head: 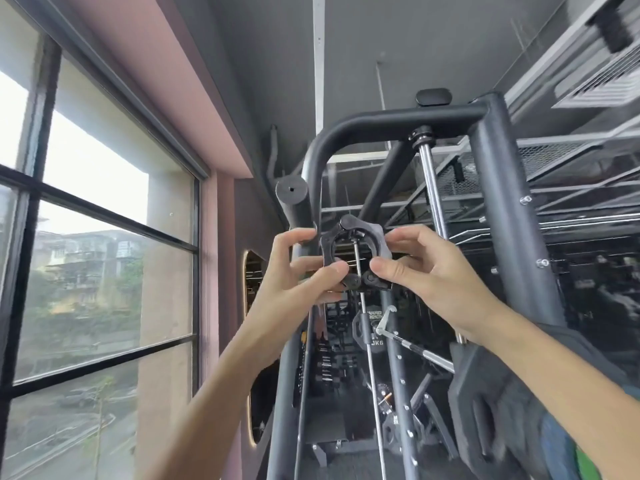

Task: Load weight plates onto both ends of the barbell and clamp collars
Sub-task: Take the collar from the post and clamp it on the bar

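Head view, left hand [294, 271] and right hand [422, 268] pinching black collar [353, 258], ring sprung apart

Blurred weight plate [491, 410], cut off by the bottom edge

Bright daylight from window [97, 209], dim gym interior, blurred lower right, bowed edges

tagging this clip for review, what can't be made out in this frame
Head view only:
collar: latch end partly under the thumbs of the left hand and right hand; locked or open is unclear.
weight plate: motion-blurred, partly behind the right forearm; markings unreadable.
barbell end: cannot be picked out; plate and forearm cover the lower right.
lettered plate: small, crossed by a rod; text partly legible.
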